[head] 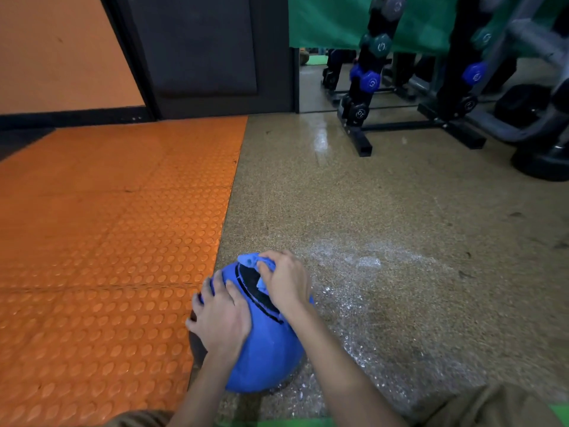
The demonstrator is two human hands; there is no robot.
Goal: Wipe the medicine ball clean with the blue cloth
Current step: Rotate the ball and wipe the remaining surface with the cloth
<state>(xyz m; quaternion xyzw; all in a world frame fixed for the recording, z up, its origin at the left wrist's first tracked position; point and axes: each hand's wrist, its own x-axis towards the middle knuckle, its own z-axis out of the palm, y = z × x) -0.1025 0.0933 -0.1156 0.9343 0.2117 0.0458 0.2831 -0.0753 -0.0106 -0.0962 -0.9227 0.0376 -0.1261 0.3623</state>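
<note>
Blue rubber, smooth and round, fills the near ground: the medicine ball [264, 349] sits on the floor just in front of the person's knees, right on the seam where the orange mat [107, 226] meets the speckled floor [385, 195]. A black curved panel runs across its upper face. The left hand [223, 318] lies flat on the ball's left side, its fingers [215, 283] spread and pressing on the rubber. The right hand [286, 282] sits on top of the ball, fingers curled over the blue cloth [249, 260], which is bunched into soft folds against the ball's far upper edge.

Raised round studs cover the mat in rows. The floor on the right is grainy and tan, with a pale powdery patch [363, 263] just beside the ball and a glossy sheen further off. Beyond stands a black metal dumbbell rack [360, 131] holding hexagonal dumbbells [371, 83], with a green curtain [332, 20] behind it, a dark door [200, 50] and an orange wall [55, 50].
</note>
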